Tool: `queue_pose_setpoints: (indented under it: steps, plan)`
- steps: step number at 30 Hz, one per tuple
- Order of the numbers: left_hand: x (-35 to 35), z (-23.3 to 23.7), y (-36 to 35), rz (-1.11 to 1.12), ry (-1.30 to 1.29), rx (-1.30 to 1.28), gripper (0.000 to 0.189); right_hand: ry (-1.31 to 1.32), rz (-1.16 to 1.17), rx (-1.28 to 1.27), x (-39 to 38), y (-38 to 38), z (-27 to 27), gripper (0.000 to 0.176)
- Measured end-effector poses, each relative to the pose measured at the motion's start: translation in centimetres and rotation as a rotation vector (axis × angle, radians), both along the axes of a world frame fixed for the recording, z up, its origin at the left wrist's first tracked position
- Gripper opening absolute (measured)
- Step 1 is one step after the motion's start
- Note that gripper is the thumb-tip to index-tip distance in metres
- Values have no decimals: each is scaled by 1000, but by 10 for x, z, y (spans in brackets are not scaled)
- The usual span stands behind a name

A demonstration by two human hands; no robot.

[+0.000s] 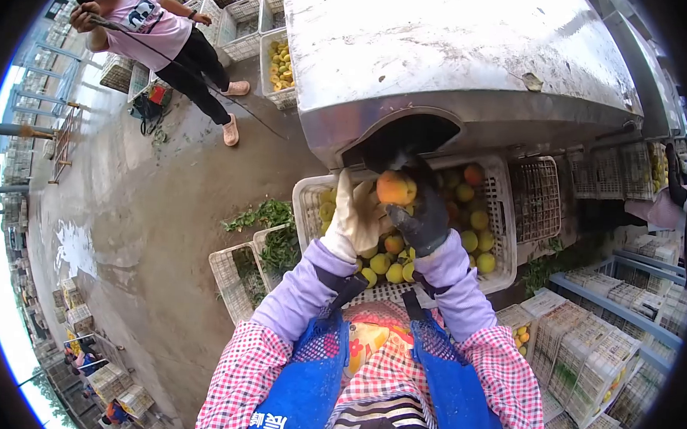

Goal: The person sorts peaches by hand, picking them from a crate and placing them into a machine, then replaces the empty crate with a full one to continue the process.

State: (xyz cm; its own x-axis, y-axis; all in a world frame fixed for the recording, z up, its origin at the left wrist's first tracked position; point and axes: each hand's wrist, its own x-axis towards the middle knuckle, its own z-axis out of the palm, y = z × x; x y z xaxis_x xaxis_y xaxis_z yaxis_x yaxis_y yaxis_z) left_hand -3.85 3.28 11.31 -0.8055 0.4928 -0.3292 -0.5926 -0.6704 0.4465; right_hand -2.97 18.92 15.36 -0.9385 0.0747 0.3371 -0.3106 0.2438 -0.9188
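Note:
My right hand [422, 219], in a black glove, grips an orange-yellow peach [393, 187] over a white plastic crate [501, 223]. Its thumb lies under the fruit, and the fingers behind are partly hidden. Close on the other side of the peach, my left hand [352, 219] wears a whitish glove and has its fingers apart. Below both hands, green and yellow peaches [395, 273] fill the crate, with a few redder ones toward the back right. A dark opening [406, 136] in a metal machine [445, 49] sits just beyond the hands.
Crates with green leaves [279, 250] stand left of the crate. Stacked crates [584, 359] and a blue rail [618, 310] are at right. A person in a pink shirt [148, 22] holds a thin rod at upper left, near a crate of fruit [280, 67]. The concrete floor [156, 228] looks wet.

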Motion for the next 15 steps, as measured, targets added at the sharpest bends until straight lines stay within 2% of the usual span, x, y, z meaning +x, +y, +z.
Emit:
queue_pose_setpoints:
  steps: [1,3,4,6,8,15]
  plan:
    - [3,-18,7,6,177,44,58,-99,-4,-61,3,-3,-6,74]
    - [-4,-23,3,-86,753,-507,51,31,11,77,1,-7,-7,73]
    - [-3,-28,9,-87,810,-601,50,92,17,145,0,-10,-9,72]
    - [-5,-44,32,-79,518,-517,49,97,-96,214,-1,-17,-16,71]
    - [-3,-53,54,-59,343,-478,48,91,-159,252,-8,-18,-16,72]
    - [-8,-68,83,-68,222,-495,45,113,-163,289,-17,-17,1,79]
